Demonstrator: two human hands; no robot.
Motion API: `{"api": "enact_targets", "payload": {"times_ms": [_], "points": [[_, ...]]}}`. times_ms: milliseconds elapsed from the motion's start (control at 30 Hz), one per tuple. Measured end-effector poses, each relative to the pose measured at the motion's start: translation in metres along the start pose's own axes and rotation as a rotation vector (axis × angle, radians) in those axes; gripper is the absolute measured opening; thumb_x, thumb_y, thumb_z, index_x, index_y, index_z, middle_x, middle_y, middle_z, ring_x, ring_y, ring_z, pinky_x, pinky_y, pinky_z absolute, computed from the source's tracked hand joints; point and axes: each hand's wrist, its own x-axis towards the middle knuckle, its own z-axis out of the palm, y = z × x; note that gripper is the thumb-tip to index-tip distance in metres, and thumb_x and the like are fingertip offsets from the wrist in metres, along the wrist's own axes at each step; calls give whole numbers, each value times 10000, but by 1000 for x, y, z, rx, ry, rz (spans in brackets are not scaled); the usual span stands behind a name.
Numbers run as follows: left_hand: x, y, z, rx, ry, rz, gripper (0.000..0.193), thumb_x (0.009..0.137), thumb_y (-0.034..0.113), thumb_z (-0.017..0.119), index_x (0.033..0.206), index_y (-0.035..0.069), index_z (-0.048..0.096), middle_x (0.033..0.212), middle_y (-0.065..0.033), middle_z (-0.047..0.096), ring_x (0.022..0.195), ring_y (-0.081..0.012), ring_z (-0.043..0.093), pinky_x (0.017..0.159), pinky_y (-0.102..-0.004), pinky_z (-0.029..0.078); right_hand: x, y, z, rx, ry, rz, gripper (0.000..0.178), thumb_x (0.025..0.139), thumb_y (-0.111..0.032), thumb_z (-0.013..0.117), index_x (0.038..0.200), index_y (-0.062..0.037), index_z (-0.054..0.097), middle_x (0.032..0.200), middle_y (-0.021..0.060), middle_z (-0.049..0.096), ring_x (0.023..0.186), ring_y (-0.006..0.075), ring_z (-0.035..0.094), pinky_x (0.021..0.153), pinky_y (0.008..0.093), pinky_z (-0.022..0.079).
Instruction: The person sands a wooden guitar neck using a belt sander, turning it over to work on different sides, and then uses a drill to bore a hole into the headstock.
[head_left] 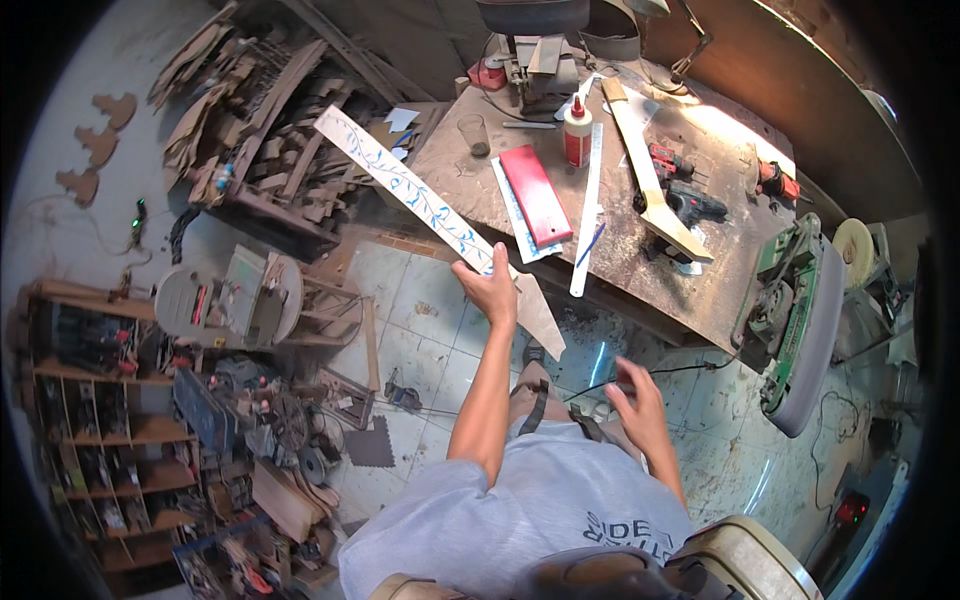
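Left arm extended forward and up from the lower edge, elbow nearly straight; the left hand is closed around a long flat wooden strip marked with a blue vine pattern, thumb on the upper face. The grip falls past the strip's middle, toward its near end. The strip runs diagonally: its far end points toward the pile of scrap wood at upper left, its near, plain end hangs over the tiled floor, just off the front edge of the workbench.

Right hand held low beside the body, fingers loosely spread and slightly blurred, holding nothing, well apart from the strip.

On the workbench: red flat block near the front edge, long ruler just beside it, glue bottle toward the back, pale shaped board at mid-bench. Open floor lies between the bench's front edge and the small machine stand at left.
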Motion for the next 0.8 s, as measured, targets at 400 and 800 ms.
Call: {"api": "enact_targets", "payload": {"times_ms": [400, 800], "points": [[-188, 101, -109, -374, -163, 117, 377, 1136, 374, 366, 1033, 42, 509, 998, -54, 587, 909, -112, 545, 836, -286, 458, -28, 10, -26, 463, -624, -117, 603, 829, -304, 850, 1291, 11, 622, 1062, 65, 716, 956, 163, 674, 835, 299, 537], [-275, 140, -136, -880, -742, -59, 531, 1116, 492, 318, 1167, 18, 551, 946, -98, 641, 776, -199, 715, 679, -330, 618, -160, -4, -92, -80, -15, -506, 769, 758, 5, 666, 1489, -203, 547, 967, 160, 696, 867, 351, 674, 789, 414, 534]]}}
